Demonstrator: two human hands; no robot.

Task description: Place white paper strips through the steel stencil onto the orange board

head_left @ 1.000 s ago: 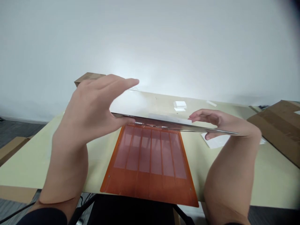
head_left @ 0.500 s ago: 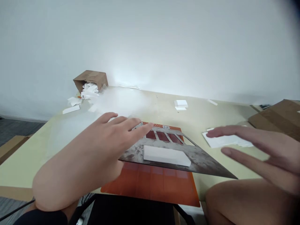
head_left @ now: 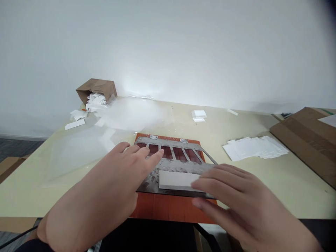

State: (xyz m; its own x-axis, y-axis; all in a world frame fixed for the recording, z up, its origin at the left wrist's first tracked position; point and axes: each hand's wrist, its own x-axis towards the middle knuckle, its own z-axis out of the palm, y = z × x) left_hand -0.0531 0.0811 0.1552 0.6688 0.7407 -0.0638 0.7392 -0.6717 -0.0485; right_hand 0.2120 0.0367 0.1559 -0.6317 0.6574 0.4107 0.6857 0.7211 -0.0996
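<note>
A grey, stained metal plate (head_left: 168, 163) with a row of rectangular slots is hinged at its back edge to an orange board (head_left: 168, 206). On the plate's front part lies a white slab-like stack (head_left: 174, 179), perhaps of cards. My left hand (head_left: 128, 164) is at the plate's left side, fingers over the top and thumb hidden, holding it tilted above the board. My right hand (head_left: 231, 196), slightly blurred, is at the stack's right end. Its fingers are over the plate's right front and its thumb is lower, with a gap between them.
White cards (head_left: 254, 148) lie fanned at the right beside a cardboard box (head_left: 307, 136). A small card stack (head_left: 199, 114) sits farther back. At the left back, a brown box (head_left: 97, 87) spills white pieces near clear plastic sheeting (head_left: 131, 113). A white wall rises behind.
My right hand has swung in from the right to the white stack's right end. The stack is slightly lower in view. My left hand keeps its place on the plate.
</note>
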